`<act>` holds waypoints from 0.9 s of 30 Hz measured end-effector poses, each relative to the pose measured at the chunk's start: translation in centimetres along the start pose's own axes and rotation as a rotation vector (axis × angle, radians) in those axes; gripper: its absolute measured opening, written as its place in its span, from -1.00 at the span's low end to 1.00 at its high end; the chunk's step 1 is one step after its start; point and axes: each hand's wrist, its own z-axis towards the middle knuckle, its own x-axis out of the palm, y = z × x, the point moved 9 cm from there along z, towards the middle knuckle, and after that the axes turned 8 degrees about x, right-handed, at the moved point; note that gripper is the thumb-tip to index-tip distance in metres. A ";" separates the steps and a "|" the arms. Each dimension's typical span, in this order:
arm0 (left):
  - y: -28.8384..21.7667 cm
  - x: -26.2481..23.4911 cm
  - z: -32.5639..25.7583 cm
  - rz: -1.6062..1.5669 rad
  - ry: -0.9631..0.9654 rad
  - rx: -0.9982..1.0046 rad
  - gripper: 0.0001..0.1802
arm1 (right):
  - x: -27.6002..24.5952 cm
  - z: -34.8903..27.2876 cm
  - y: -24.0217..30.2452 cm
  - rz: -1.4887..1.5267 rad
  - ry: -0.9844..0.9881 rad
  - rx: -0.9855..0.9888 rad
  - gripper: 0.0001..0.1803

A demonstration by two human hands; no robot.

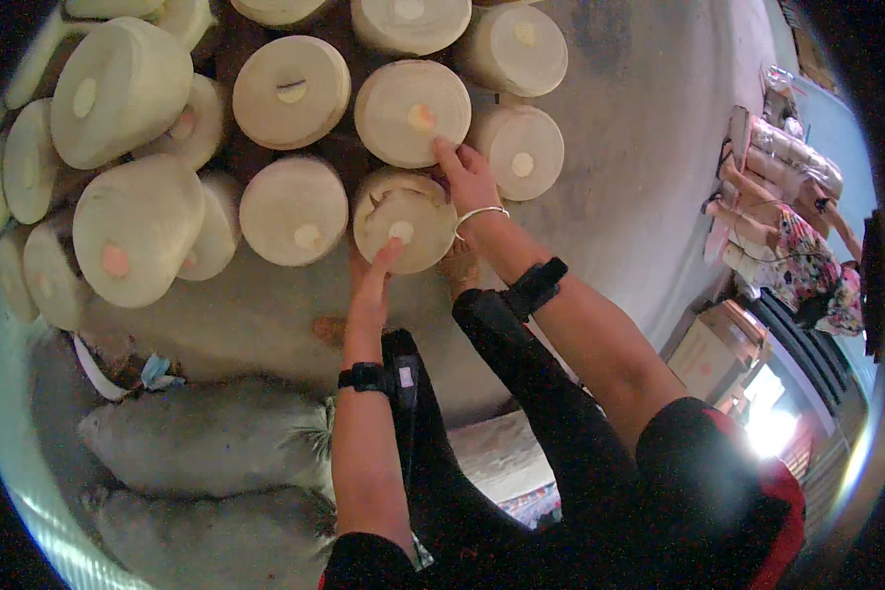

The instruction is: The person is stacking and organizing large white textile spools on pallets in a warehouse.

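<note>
A cream-coloured roll point(418, 211) with torn, loose outer layers stands in front of me, its flat round end facing up. My left hand point(372, 280) is at its near edge, thumb pressed on the end beside the pale core; the other fingers are mostly hidden. My right hand point(469, 182) reaches past the roll's right side. Its fingertips close on the lower right rim of another cream roll point(408, 103), just beyond the torn one. Part of the right hand's grip is hidden.
More rolls point(293, 211) crowd the left and far side, some stacked point(123, 93). Stuffed grey sacks point(206, 433) lie at lower left. A bare foot point(459, 270) is near the torn roll. At right, a person in flowered clothing point(806, 265) is near wrapped bundles point(792, 157) and a cardboard box point(713, 349).
</note>
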 end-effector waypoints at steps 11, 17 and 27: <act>-0.9 0.4 -0.2 -0.017 -0.039 0.005 -0.16 | 0.3 -3.5 -1.1 -0.180 0.059 0.081 -0.38; -0.6 1.0 0.6 -0.024 0.031 -0.003 -0.17 | 0.0 -3.9 -2.7 -0.155 0.177 0.057 -0.20; 0.8 -0.2 0.9 -0.236 0.070 -0.011 -0.17 | 0.6 -2.3 0.9 -0.168 0.049 0.079 -0.27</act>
